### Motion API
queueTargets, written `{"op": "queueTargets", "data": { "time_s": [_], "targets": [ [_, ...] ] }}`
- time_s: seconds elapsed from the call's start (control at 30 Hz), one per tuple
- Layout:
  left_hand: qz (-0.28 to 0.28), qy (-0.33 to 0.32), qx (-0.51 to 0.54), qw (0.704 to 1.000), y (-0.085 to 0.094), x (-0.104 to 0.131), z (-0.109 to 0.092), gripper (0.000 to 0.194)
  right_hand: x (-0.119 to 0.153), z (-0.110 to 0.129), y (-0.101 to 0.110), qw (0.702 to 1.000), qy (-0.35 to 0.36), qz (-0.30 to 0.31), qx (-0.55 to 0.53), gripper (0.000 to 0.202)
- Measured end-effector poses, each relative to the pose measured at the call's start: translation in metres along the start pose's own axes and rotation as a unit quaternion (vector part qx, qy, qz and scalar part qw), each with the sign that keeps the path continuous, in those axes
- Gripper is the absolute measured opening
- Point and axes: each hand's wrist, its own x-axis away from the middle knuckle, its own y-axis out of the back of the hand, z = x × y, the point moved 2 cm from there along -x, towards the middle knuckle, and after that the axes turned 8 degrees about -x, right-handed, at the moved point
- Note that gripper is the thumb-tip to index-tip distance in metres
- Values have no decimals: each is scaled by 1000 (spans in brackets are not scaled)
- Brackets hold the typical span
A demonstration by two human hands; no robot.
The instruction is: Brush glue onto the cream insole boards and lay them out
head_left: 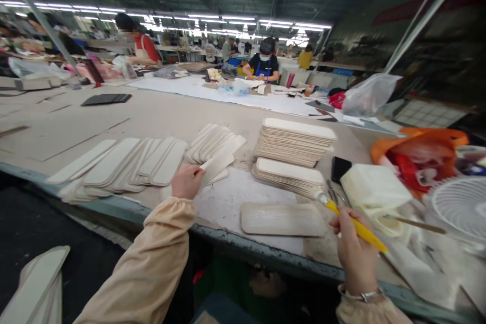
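Observation:
My right hand [353,243] is closed round the yellow handle of a brush [357,228], its tip close to the lower stack of pale strips. In my left hand [187,181], the fingers pinch a pale rounded strip [217,163] by its near end, above a fanned pile of strips [214,142]. One single strip [281,219] lies flat between my hands, its surface looking shiny. Beyond it stand two stacks, a taller stack [294,143] behind and a lower stack [288,176] in front. More strips [121,164] spread in overlapping rows left of my left hand.
At the right are a phone [340,168], a white plastic container [374,187], an orange bag [421,147] and a white fan [461,207]. Dark flat pieces [106,99] lie further back left. A co-worker [265,63] sits across the table. More strips [40,288] rest low at left.

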Motion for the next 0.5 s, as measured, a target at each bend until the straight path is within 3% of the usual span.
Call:
{"op": "queueTargets", "data": {
  "time_s": [0.2,0.3,0.4,0.5],
  "targets": [
    [53,20,-39,998,-8,-10,5,30,-3,-5,2,1000,2,8,-30,40],
    [21,12,-34,999,-13,-8,-7,37,-4,-10,4,999,-1,11,-32,41],
    [1,-46,-58,997,-17,-2,-26,48,-3,-12,5,999,-3,9,-34,42],
    [47,-101,-99,989,-23,4,-39,48,-3,-12,5,999,-6,13,-31,41]
  ]
}}
